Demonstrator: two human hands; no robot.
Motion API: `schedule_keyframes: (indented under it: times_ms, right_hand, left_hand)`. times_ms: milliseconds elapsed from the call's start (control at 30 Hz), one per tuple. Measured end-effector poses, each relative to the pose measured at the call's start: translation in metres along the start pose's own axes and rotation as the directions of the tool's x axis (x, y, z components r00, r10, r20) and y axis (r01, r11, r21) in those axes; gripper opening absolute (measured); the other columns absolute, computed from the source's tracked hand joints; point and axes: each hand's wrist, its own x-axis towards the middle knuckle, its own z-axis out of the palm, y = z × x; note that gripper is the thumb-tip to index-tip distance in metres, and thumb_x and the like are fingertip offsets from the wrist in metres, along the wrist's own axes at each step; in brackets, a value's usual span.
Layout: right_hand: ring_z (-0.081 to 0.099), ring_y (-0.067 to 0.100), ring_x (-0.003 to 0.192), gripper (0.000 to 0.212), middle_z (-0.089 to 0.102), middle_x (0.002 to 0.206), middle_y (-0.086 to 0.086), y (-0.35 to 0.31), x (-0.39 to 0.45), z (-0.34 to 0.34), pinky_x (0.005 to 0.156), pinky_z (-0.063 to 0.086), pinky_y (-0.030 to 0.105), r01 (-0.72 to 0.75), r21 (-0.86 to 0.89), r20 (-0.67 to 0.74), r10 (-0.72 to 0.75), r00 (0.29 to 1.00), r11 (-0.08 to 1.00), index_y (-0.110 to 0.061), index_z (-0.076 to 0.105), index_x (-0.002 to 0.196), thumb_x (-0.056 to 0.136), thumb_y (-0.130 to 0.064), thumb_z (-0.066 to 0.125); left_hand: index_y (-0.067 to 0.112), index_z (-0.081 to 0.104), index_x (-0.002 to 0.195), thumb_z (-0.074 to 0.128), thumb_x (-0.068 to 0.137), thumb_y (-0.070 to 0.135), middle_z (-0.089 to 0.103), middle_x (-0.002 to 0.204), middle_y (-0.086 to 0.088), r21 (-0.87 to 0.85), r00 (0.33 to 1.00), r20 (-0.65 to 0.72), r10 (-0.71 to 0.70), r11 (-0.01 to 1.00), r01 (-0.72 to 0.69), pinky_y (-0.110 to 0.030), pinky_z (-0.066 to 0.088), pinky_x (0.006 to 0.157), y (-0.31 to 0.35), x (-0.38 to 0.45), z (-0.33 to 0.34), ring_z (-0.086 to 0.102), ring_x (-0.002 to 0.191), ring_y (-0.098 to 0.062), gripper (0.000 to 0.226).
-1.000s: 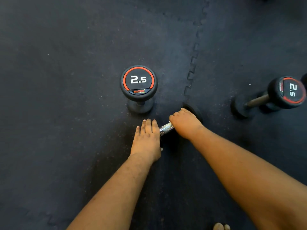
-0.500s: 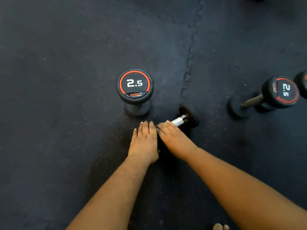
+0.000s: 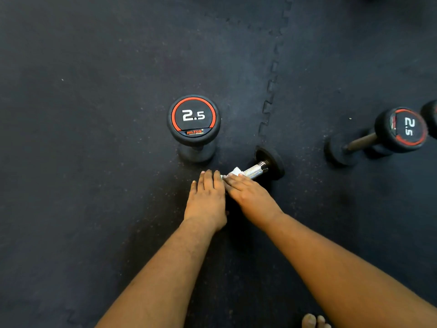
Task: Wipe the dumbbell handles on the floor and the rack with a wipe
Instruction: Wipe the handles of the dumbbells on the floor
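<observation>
Upright dumbbell (image 3: pixel 194 120) stands left of the lying dumbbell (image 3: pixel 257 170).

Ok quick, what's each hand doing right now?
Left hand: open, fingers straight, resting over the near end of the lying dumbbell.
Right hand: holds the white wipe around the dumbbell's handle.
</observation>
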Motion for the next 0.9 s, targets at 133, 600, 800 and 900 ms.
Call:
schedule_keyframes:
  times_ms: [133, 600, 800, 900]
  right_hand:
    - [0.058, 0.026, 0.13, 0.049, 0.063, 0.137, 0.012, -0.008, -0.023, 0.002, 0.112, 0.037, 0.041, -0.021, 0.09, -0.127, 0.032, 0.991, 0.996, -0.006, 0.062, 0.134, 0.085, -0.002, 0.058]
    - [0.062, 0.02, 0.079, 0.019, 0.063, 0.087, 0.01, -0.024, 0.042, -0.014, 0.08, 0.052, 0.034, 0.371, 0.645, 0.683, 0.722, 0.111, -0.668, -0.006, 0.061, 0.092, 0.1, 0.003, 0.045]
    - [0.062, 0.02, 0.087, 0.008, 0.063, 0.088, 0.007, -0.007, 0.042, -0.025, 0.093, 0.051, 0.033, 0.425, 0.597, 0.678, 0.711, 0.186, -0.68, -0.006, 0.061, 0.091, 0.095, -0.003, 0.055]
    - [0.061, 0.023, 0.08, 0.003, 0.061, 0.08, 0.008, -0.007, 0.05, -0.033, 0.085, 0.054, 0.04, 0.327, 0.604, 0.705, 0.678, 0.207, -0.727, -0.006, 0.061, 0.089, 0.09, -0.005, 0.063]
  left_hand:
    - [0.008, -0.007, 0.16, 0.074, 0.087, 0.039, -0.001, 0.168, -0.018, -0.018, 1.0, 0.003, -0.012, 1.0, 0.012, -0.049, 0.01, 0.128, 0.0, 0.001, -0.003, -0.003, 0.157, -0.032, 0.114]
    - [0.005, -0.006, 0.159, 0.074, 0.087, 0.046, 0.001, 0.167, -0.019, 0.007, 0.999, -0.034, -0.018, 1.0, 0.018, -0.048, 0.01, 0.127, 0.002, 0.0, 0.001, 0.0, 0.157, -0.032, 0.115]
    - [0.005, -0.006, 0.159, 0.073, 0.087, 0.047, 0.001, 0.167, -0.019, 0.013, 0.999, -0.04, -0.027, 1.0, 0.027, -0.048, 0.01, 0.127, 0.003, 0.0, 0.001, 0.001, 0.157, -0.032, 0.115]
    - [0.005, -0.006, 0.159, 0.074, 0.086, 0.047, 0.003, 0.166, -0.019, 0.022, 0.999, -0.043, -0.029, 0.999, 0.03, -0.048, 0.011, 0.127, 0.002, 0.002, 0.001, 0.002, 0.157, -0.032, 0.116]
